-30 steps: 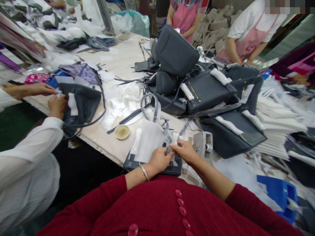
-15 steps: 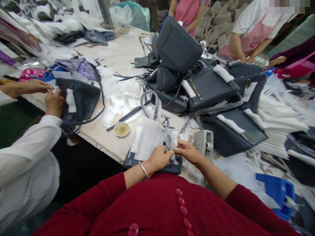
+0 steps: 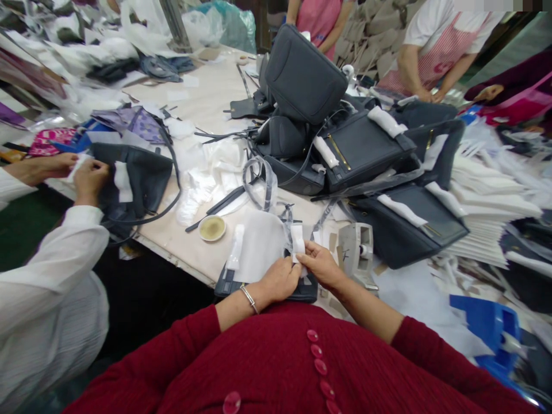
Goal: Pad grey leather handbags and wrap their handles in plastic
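Observation:
A dark grey bag (image 3: 233, 283) lies at the table's near edge, right in front of me, with a white foam sheet (image 3: 261, 244) spread over it. Both hands work at its right end. My left hand (image 3: 279, 280) pinches the lower end of a small white foam strip (image 3: 297, 240). My right hand (image 3: 319, 265) is closed on the same strip from the right. A plastic-wrapped bag handle (image 3: 260, 183) loops up just beyond the strip.
A pile of dark grey bags (image 3: 345, 149) fills the middle of the table. A small dish (image 3: 212, 227) sits left of my bag, a grey tool (image 3: 356, 248) to its right. A person in white (image 3: 52, 270) handles another bag (image 3: 142, 178) at left. Stacked white sheets (image 3: 487, 213) lie at right.
The white strip now stands more upright and flat between my fingers. My hands have shifted slightly. The person at left has moved both hands along their bag's edge.

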`<state>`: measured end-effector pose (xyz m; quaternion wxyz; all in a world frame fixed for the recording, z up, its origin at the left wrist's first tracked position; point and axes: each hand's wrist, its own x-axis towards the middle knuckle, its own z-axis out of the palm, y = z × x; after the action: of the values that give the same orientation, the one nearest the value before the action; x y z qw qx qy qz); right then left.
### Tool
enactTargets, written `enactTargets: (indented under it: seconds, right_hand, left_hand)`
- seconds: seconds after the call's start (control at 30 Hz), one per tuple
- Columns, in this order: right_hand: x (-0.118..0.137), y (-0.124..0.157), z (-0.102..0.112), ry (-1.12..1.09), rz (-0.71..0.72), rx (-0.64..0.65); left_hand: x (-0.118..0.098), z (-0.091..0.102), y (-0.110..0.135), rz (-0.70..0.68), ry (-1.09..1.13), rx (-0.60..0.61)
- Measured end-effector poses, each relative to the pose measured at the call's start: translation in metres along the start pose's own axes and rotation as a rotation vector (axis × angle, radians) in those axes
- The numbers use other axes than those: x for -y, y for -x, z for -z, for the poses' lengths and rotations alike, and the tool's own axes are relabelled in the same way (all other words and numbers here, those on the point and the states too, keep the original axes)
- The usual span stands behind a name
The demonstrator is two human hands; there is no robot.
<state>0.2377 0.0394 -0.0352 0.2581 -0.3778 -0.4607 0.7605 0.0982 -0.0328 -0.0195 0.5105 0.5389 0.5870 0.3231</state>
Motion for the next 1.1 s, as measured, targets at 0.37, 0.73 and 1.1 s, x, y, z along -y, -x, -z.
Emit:
enactTargets:
  seconds: [0.37, 0.73, 1.1]
  right_hand:
    - [-0.002, -0.001, 0.000, -0.054, -0.031, -0.038]
    - [0.007, 0.000, 0.001, 0.087, 0.012, 0.004]
    - [0.006, 0.001, -0.002, 0.348, 0.113, 0.017]
  left_hand:
    - [0.000, 0.017, -0.002, 0.585, 1.064, -0.039]
    - [0.006, 0.009, 0.003, 0.473, 0.964, -0.058]
    - [0.006, 0.005, 0.003, 0.510, 0.919, -0.077]
